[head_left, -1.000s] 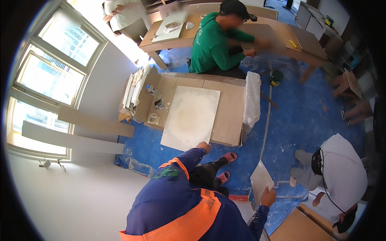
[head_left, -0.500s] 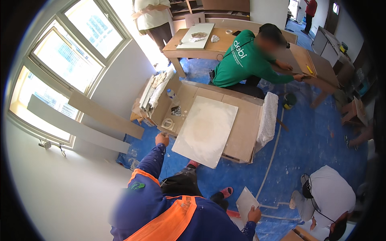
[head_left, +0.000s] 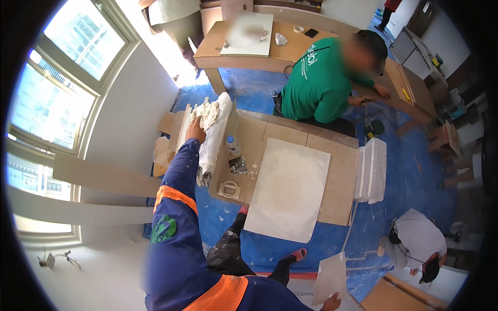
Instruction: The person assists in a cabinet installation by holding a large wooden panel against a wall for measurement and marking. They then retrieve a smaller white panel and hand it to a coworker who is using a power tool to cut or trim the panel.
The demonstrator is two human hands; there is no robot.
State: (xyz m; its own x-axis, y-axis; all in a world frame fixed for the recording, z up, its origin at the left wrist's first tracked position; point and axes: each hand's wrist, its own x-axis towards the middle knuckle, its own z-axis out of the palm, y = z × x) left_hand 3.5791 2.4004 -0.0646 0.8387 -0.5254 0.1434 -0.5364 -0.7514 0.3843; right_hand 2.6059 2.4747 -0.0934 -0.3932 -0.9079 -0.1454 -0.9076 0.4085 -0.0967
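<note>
My left hand (head_left: 196,130) reaches out to the crumpled cream cloth (head_left: 208,113) on top of a stack of wrapped strips (head_left: 217,145), its fingers closed on the cloth's edge. My right hand (head_left: 331,303), low at the right, is closed on the lower part of a small pale board (head_left: 329,274). In front of me a large pale board (head_left: 285,186) lies on a cardboard-covered surface (head_left: 334,192), beside a plastic bottle (head_left: 233,146), a small dark item (head_left: 238,165) and a coiled pale roll (head_left: 228,189).
A co-worker in green (head_left: 321,85) kneels by a wooden table (head_left: 207,59); another in white crouches (head_left: 417,238) at right. A standing person (head_left: 174,13) is at top. Long panels (head_left: 104,176) cross the window (head_left: 54,106). Blue sheeting (head_left: 394,176) covers the floor; a green bucket (head_left: 374,128) stands behind.
My left hand has left the area by the large board and moved up and leftward to the cloth stack. The green-clad co-worker leans toward the table. My right hand still holds the small board.
</note>
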